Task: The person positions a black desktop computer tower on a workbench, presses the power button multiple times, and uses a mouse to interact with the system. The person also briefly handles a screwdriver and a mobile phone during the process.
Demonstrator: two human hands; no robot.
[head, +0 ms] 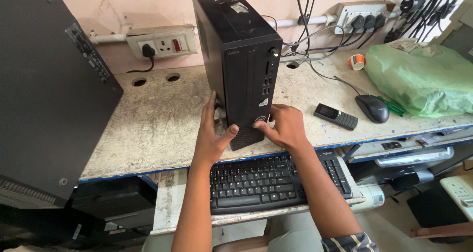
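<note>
A slim black desktop computer tower (236, 50) stands upright on the worn white desk (162, 124). My left hand (212, 134) grips its lower left side, thumb across the bottom of the front face. My right hand (285, 126) clasps the lower right side, thumb pressed on the front near the bottom edge. Both forearms reach up over a black keyboard (266, 180) on a pull-out tray below the desk edge.
A large black monitor back (44, 94) leans at the left. A small black phone (336, 116), black mouse (373, 108), green plastic bag (423, 79) and small orange cup (356, 62) lie at right. Wall sockets and cables run along the back.
</note>
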